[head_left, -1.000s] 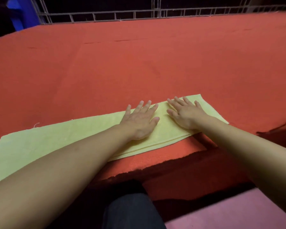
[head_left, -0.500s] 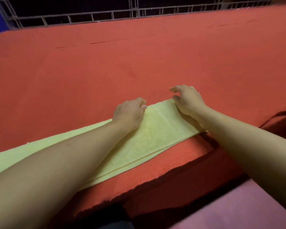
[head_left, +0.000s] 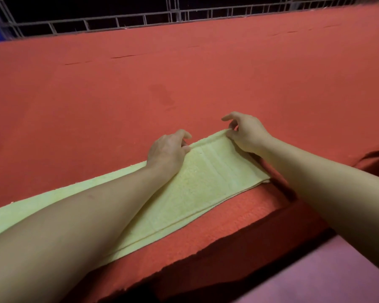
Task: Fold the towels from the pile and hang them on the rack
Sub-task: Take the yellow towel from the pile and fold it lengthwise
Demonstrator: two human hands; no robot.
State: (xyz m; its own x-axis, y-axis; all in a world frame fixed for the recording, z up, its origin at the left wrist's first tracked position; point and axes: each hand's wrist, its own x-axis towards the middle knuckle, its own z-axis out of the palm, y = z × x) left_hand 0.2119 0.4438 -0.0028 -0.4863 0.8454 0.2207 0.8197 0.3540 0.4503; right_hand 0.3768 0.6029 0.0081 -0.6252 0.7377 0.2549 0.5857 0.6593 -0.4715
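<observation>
Head view looks down on a wide table covered in red felt (head_left: 184, 88), with a metal grid rack (head_left: 140, 18) along its far edge. Near the front edge lies the yellow towel (head_left: 201, 184), already folded into a long layered strip that runs off to the left. At its right-hand end, both hands have curled fingers on the far corners: the left hand (head_left: 167, 152) pinches the far-left corner, the right hand (head_left: 247, 134) pinches the far-right one. To fold well, I would lift both corners together, keep the layers pinched so none slip, carry the end evenly over the strip and match the edges before pressing flat
</observation>
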